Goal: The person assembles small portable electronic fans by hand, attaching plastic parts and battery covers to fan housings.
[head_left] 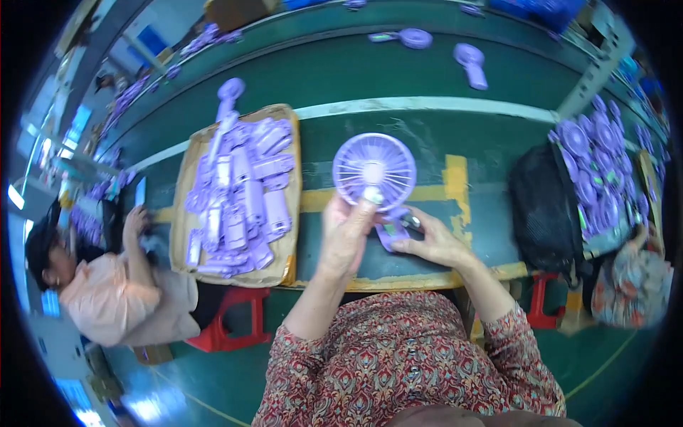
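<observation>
A purple handheld fan is held up over the green table, its round grille facing up. My left hand is closed on the fan, with the thumb against the lower part of the grille. The fingers of my right hand close around the purple handle below the fan head. Part of the handle is hidden behind my fingers. Left of my hands, a cardboard tray holds a heap of purple handle pieces.
At right stands a black bag beside a pile of purple fans. Two more fans lie on the green belt beyond a white strip. Co-workers sit at left and right. Red stools stand below.
</observation>
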Demonstrator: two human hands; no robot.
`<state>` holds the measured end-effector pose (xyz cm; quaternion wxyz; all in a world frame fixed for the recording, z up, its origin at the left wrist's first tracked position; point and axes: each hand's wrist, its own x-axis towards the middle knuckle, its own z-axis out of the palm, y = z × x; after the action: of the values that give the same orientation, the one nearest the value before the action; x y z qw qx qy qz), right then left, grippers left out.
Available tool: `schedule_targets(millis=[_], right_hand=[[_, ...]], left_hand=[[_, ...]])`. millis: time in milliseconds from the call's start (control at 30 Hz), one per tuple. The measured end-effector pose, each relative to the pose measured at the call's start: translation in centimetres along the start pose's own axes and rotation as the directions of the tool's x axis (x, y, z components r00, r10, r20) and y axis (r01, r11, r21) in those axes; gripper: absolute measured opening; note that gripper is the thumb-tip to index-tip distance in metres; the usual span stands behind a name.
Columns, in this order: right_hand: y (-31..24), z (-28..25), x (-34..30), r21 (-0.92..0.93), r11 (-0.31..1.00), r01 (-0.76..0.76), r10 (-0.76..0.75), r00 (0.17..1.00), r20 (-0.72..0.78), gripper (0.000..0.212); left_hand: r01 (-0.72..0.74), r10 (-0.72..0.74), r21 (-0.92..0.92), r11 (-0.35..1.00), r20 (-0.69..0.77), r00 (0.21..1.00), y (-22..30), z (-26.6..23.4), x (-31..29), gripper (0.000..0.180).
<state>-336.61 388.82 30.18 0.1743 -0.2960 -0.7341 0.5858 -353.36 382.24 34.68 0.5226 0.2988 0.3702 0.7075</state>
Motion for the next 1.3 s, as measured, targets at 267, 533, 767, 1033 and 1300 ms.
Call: schedule_targets(millis=[267, 533, 767, 1033, 1300], right_hand=[[-0.2, 3.1, -4.8, 0.138, 0.989, -0.049, 0.053, 0.998, -0.024, 0.034], [-0.8, 5.9, -7.7, 0.914, 0.329, -0.237, 0.183, 0.966, 0.184, 0.056], [0.3, 3.3, -7.6, 0.988, 0.049, -0.149, 0.282, 0.950, 0.130, 0.083], [1.1, 1.9, -3.9, 0.847, 0.454, -0.277, 0.445, 0.894, 0.054, 0.047], [1.9, 1.2, -4.0, 0.738, 0.602, -0.306, 0.320, 0.939, 0.128, 0.030]], left_hand=[[0.190, -0.182, -0.146, 0.971, 0.066, 0.981, -0.3, 0.9, -3.0, 0.045], [0.235, -0.202, -0.421, 0.876, 0.122, 0.972, -0.3, -0.4, -4.1, 0.043], [0.290, -0.278, -0.608, 0.739, 0.118, 0.953, -3.5, 0.1, -2.5, 0.043], [0.290, -0.254, -0.527, 0.798, 0.141, 0.957, -3.3, 0.2, -1.0, 0.042], [0.113, -0.115, 0.027, 0.993, 0.077, 0.990, -4.8, 0.8, -1.1, 0.040]])
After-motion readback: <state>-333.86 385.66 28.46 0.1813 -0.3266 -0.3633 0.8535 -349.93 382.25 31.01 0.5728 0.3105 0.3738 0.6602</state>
